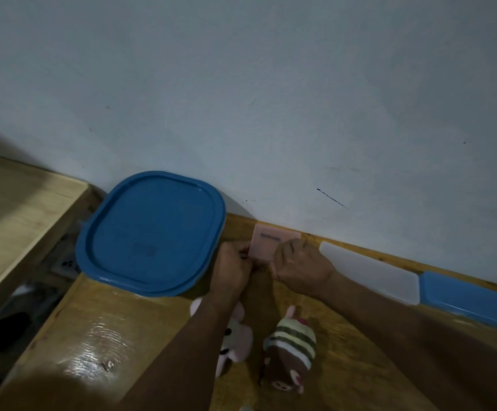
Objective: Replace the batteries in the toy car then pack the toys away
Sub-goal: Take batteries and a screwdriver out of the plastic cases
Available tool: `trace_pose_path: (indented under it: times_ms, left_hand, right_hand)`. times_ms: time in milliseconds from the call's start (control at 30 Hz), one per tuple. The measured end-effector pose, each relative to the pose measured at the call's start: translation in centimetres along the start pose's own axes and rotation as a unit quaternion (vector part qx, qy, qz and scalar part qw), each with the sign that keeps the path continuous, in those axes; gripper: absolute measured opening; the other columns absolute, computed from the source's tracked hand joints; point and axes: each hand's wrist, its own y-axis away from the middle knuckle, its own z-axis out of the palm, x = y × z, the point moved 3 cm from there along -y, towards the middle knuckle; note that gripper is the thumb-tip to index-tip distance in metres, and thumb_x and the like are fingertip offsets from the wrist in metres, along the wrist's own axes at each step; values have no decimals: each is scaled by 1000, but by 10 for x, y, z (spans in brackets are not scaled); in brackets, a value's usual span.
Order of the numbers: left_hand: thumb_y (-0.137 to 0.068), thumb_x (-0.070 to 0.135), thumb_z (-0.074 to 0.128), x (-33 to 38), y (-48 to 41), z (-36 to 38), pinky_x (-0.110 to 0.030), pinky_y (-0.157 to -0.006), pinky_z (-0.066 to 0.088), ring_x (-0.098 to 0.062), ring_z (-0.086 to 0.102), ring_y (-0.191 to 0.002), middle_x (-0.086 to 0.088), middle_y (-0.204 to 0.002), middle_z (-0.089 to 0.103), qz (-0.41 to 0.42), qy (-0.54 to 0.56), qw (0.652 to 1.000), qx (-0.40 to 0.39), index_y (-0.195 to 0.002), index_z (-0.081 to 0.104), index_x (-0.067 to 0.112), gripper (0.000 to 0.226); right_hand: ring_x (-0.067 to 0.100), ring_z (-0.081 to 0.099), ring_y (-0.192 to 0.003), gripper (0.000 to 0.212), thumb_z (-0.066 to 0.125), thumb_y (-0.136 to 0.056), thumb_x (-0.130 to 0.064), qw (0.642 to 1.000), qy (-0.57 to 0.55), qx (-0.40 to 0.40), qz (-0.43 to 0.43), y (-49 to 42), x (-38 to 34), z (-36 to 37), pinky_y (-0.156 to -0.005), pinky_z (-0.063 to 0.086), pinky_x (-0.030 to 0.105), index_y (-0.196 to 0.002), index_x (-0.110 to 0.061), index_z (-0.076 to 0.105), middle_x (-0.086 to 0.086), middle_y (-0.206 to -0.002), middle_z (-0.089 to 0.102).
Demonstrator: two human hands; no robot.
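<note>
Fingers of both hands meet at the near edge of a pink card-like packet (266, 244) that stands against the wall, just right of the blue lid (149, 232). The left hand (234, 266) curls shut around something small at the packet's lower left corner, though what it pinches is hidden by the knuckles; the right hand (300, 266) lies over the packet's lower right corner with its fingers tucked behind, so I cannot tell whether they grip or only steady it. No toy car shows anywhere, and no loose batteries can be made out; the packet may hold them, but its print is too blurred to read. My judgement is that a small piece pulled free here could slip, roll off the wooden counter (93, 336) and drop into the gap left of the blue lid, since the work is done close to the wall in poor light. Tugging hard could also knock the packet flat or tear it. Counting what shows: one blue lid resting on its container, one pink packet, one white lid (369, 271) well right of the blue lid, one second blue piece (472, 301) beyond the white one, and two plush toys nearer the person than the blue lid, a pink one (235, 336) and a brown striped one (289, 351).
</note>
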Motion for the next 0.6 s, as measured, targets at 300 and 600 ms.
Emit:
trace_pose_path:
  times_ms: [300,600]
  left_hand:
    - [-86,0,62,-5,-1,1,-16,-68,55,-6,69,-79,3,-87,74,-25,-34,999,2,-96,75,10,20]
    - [-91,7,58,-5,4,0,-15,-61,50,-10,65,-74,2,-80,71,-39,-59,997,10,-87,73,9,16]
  right_hand:
    - [25,53,-45,23,67,-79,-22,999,-5,40,-8,1,1,2,-37,42,27,-74,0,65,17,-57,59]
    - [26,56,-49,20,62,-85,-19,998,-32,53,-32,1,9,8,-39,46,30,-77,-1,65,16,-60,61]
